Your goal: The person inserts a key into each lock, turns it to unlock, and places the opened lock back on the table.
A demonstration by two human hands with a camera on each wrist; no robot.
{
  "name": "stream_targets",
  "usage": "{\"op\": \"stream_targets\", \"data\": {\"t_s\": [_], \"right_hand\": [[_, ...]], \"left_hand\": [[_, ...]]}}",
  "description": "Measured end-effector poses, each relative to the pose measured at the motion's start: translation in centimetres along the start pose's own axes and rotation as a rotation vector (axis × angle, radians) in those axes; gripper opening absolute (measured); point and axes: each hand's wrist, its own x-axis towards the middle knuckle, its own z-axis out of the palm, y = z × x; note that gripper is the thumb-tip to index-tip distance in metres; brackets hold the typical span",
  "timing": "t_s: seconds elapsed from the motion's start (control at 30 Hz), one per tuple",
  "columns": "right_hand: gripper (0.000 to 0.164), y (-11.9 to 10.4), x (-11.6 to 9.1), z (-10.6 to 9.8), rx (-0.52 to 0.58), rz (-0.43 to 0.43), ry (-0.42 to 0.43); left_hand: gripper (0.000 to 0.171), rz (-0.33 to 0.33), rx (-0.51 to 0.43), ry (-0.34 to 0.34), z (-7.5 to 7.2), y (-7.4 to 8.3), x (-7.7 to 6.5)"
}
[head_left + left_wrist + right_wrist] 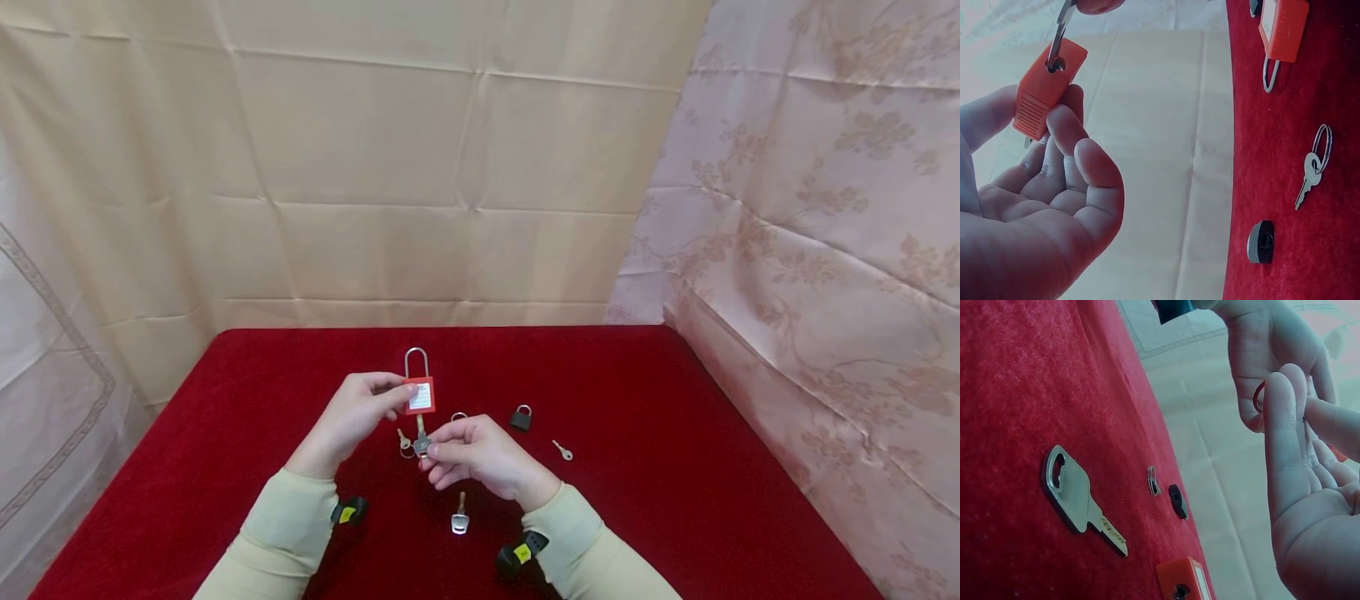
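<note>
My left hand (360, 408) grips a red padlock (420, 398) by its body, thumb over the white label, with the long shackle pointing up. Just below, my right hand (472, 454) pinches a key (422, 446) by its head. In the left wrist view the key's blade (1057, 44) meets the keyhole in the padlock's underside, and most of its gold part still shows in the head view. A small red ring (1259, 397) shows beside the right fingertips in the right wrist view.
On the red cloth lie a key on a ring (405, 442), a black padlock (521, 418), a small key (562, 451) and a larger silver key (460, 521). A second red padlock (1179, 581) and another black padlock (1177, 501) are largely hidden in the head view.
</note>
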Motion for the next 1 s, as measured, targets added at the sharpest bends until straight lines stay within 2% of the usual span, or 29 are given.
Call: {"op": "stream_targets", "data": {"t_s": [0.33,0.6,1.0], "right_hand": [[0.015,0.2,0.07,-0.01,0.027,-0.029,0.02],[0.014,0.03,-0.01,-0.03,0.041,-0.019,0.024],[0.018,0.01,0.02,-0.33,0.04,-0.046,0.045]], "left_hand": [[0.032,0.009,-0.016,-0.004,0.3,0.15,-0.16],[0.031,0.007,-0.012,-0.003,0.38,0.19,-0.18],[0.03,0.018,-0.028,-0.019,0.48,0.11,-0.11]]}}
